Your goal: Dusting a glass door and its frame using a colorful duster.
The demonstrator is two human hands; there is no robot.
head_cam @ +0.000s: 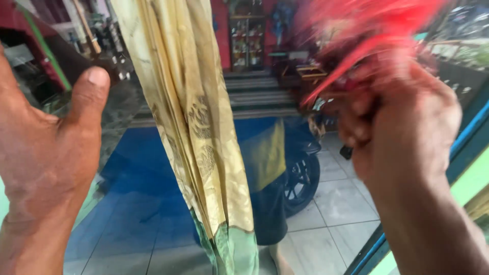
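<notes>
My left hand (46, 147) is raised at the left, palm open, thumb up, holding nothing. It is a short way left of a hanging yellow-gold patterned cloth (196, 127) with a pale green hem, and does not touch it. My right hand (402, 137) is raised at the right, fingers closed around a blurred red tasselled or ribbon-like thing (367, 30) that streaks upward. What the red thing is exactly cannot be made out through the motion blur.
Behind the cloth stand a person's legs in dark shorts (270, 214) and a motorcycle wheel (300, 183) on grey floor tiles. A blue mat (137, 173) covers the floor left. A green and blue frame (468, 168) runs along the right. Steps and a cabinet (247, 40) are beyond.
</notes>
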